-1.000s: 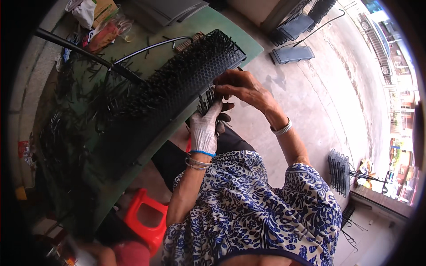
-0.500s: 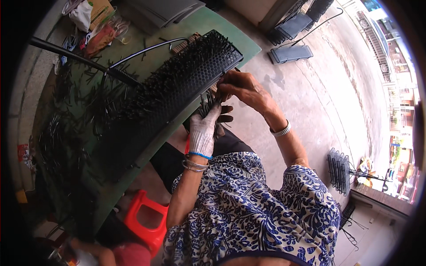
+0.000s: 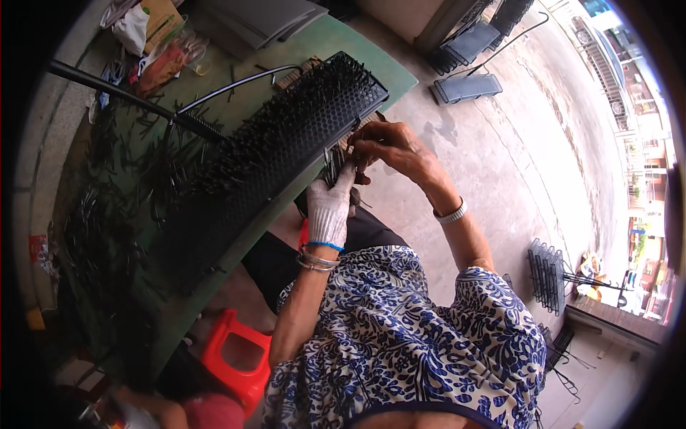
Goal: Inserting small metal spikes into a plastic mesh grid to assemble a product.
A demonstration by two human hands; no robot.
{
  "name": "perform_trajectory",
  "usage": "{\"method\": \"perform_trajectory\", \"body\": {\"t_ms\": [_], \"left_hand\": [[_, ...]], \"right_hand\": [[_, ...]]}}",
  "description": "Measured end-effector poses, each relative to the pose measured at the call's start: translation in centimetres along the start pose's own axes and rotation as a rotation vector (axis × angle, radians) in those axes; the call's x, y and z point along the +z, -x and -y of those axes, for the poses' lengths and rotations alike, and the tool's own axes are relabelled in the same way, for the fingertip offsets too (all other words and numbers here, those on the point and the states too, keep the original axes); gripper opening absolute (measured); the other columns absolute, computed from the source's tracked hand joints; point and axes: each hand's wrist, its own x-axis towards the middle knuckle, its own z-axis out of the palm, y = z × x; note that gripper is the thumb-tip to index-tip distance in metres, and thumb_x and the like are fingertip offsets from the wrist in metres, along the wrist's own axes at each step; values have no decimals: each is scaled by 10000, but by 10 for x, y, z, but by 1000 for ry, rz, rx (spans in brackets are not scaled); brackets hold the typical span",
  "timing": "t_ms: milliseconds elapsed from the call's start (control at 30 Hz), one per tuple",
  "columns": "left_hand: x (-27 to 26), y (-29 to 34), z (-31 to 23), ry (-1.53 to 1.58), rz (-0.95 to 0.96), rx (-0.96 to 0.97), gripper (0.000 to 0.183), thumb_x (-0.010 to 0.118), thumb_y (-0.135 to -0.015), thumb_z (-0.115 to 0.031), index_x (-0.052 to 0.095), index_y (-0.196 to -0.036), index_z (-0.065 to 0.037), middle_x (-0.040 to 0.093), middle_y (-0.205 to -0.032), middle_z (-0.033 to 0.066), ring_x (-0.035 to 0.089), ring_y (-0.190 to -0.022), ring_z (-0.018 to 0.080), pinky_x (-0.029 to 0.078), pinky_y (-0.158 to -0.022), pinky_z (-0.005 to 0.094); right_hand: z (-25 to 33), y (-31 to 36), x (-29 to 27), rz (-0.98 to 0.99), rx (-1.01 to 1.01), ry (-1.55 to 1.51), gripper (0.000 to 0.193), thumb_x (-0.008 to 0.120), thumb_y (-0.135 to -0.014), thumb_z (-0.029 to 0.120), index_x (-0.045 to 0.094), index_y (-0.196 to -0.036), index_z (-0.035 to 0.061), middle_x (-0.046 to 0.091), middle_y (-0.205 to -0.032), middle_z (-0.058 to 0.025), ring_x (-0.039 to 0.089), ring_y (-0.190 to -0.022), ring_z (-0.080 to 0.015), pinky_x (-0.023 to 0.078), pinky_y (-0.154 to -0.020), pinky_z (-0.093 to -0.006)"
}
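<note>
My left hand [image 3: 331, 205], in a white knit glove with dark fingertips, is closed round a bundle of thin black sticks [image 3: 332, 166] just off the table edge. My bare right hand [image 3: 391, 149] is at the top of that bundle, thumb and fingers pinched together. What they pinch, if anything, is too small and hidden to make out. Beside both hands lies a long black perforated panel [image 3: 343, 114], slanting across the table corner. Many thin black sticks [image 3: 261, 136] stand up in its holes. Neither hand visibly touches the panel.
Loose black sticks [image 3: 93, 200] are scattered over the green table [image 3: 371, 53]. A black rod with a bent hook [image 3: 236, 84] reaches across it. Grey sheets [image 3: 261, 21] lie at the back. A red stool [image 3: 221, 357] and another person's arm [image 3: 161, 411] are at lower left.
My gloved fingers have drawn in round the stick bundle, and my left hand has tilted slightly. The right hand stays pinched at the bundle's top. The panel's place looks nearly the same.
</note>
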Motion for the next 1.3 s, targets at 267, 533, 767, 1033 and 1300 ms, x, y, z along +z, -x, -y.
{"method": "perform_trajectory", "body": {"t_ms": [267,533,767,1033,1300], "left_hand": [[-1,-2,1,-42,19,23,193,619,-935,-257,616,-1008,-78,696,-756,59,501,-426,45,301,-334,182],[-10,-2,-3,-95,136,-44,193,636,-925,-246,635,-970,-59,710,-780,84,497,-412,43,314,-333,180],[-4,-4,-2,-58,125,-23,187,628,-932,-257,636,-980,-77,716,-821,83,449,-409,21,285,-337,172],[-21,-36,9,385,37,-118,218,656,-914,-258,632,-1028,-75,708,-886,73,496,-484,52,330,-360,173],[-23,-43,13,529,236,-167,191,597,-944,-203,628,-1065,-60,697,-929,88,684,-789,180,596,-676,332]], "right_hand": [[0,3,-2,17,18,8,206,590,-943,150,622,-1001,-45,683,-848,-83,670,-765,-146,514,-687,-265],[1,4,-5,-40,-6,-62,190,600,-941,137,611,-1002,-43,675,-850,-79,673,-775,-154,520,-698,-266],[4,3,-10,-5,-24,-75,175,603,-926,107,610,-993,-55,668,-834,-78,671,-776,-154,521,-708,-271],[17,-18,-25,-649,-331,271,102,611,-908,61,602,-949,-32,693,-841,-98,684,-737,-147,518,-676,-259],[-16,-69,-45,-831,-570,554,74,629,-883,29,590,-933,-9,661,-810,-107,691,-721,-172,522,-673,-277]]}}
